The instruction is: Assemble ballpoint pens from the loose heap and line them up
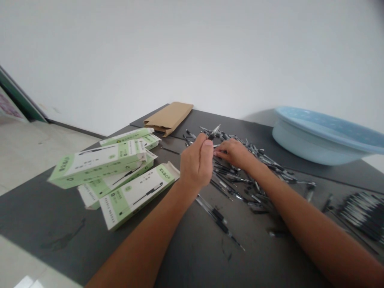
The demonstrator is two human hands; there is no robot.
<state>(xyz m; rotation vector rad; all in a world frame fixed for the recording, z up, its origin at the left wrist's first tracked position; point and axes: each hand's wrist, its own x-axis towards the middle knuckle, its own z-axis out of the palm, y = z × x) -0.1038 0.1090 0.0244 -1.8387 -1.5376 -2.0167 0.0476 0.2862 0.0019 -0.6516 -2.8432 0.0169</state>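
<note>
Left grip [196,161] is closed round at least one pen [215,131], likely light and stiff, best held mid-barrel, with the right grip [235,153] unclear.

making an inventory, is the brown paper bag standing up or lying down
Lying down: the brown paper bag rests on the dark table, broad side up, its jagged end nearer the camera.

Front pen box [135,200]: large green Chinese characters at one end (the last looks like 心), plus smaller printed lines, too blurred to read
Round green badge [128,188]: on that box's face, wording illegible
Top pen box [99,159]: large green Chinese characters, unclear
Recycling sign [70,179]: on the top box's green side
</note>
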